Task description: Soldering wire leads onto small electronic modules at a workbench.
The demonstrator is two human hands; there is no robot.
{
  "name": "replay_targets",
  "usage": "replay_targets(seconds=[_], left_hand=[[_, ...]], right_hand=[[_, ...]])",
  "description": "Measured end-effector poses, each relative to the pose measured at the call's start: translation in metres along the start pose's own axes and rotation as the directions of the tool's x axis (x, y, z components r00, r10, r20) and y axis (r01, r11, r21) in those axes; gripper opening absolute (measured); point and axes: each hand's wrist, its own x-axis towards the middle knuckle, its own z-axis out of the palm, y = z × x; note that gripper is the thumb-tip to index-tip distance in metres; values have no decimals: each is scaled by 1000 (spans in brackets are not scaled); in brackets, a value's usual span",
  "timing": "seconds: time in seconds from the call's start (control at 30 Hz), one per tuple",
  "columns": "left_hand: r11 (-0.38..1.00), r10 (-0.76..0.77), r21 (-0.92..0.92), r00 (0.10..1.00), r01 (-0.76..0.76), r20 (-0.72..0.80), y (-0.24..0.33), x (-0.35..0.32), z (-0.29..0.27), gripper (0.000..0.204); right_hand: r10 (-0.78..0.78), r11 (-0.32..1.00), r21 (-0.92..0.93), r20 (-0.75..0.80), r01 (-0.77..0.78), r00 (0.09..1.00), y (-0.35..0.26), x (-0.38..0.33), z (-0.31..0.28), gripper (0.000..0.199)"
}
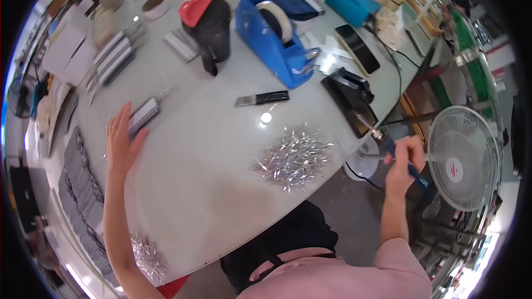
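My right hand (405,163) is closed around the dark blue handle of a soldering iron (394,145), at the table's right edge. The iron's metal tip points up and left over a black tray (350,102) with a black clip-like part on it. My left hand (123,138) lies on the table at the left, fingers stretched and thumb apart. Between its thumb and fingers sits a small grey and white block (144,116) with thin leads at its far end. A pile of shiny silver, tinsel-like strands (293,158) lies between the hands.
A utility knife (262,98) lies mid-table. Behind it stand a blue tape dispenser (274,36), a black and red tool (208,27) and a phone (357,50). More grey blocks (114,58) lie far left; a second silver pile (148,257) is near left. A fan (464,158) stands right.
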Motion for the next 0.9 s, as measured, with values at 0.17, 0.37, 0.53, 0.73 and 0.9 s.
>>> replay_targets(seconds=[0.17,0.37,0.53,0.73,0.9], left_hand=[[972,-125,-181,982,151,143,10,13,-3,74],[954,-154,-234,977,186,146,-26,-11,-1,67],[959,-73,-268,993,94,88,-20,1,8,56],[934,-163,-302,979,193,123,-18,-3,-4,56],[925,-181,-314,975,213,129,-23,-15,-3,57]], right_hand=[[-40,989,-145,-38,34,998,1,38,-43,15],[40,975,-222,83,-20,996,32,71,-2,17],[422,904,84,-33,-418,906,54,71,15,29],[518,826,48,331,-562,789,13,25,26,21],[-321,926,122,756,358,570,-79,3,184,17]])
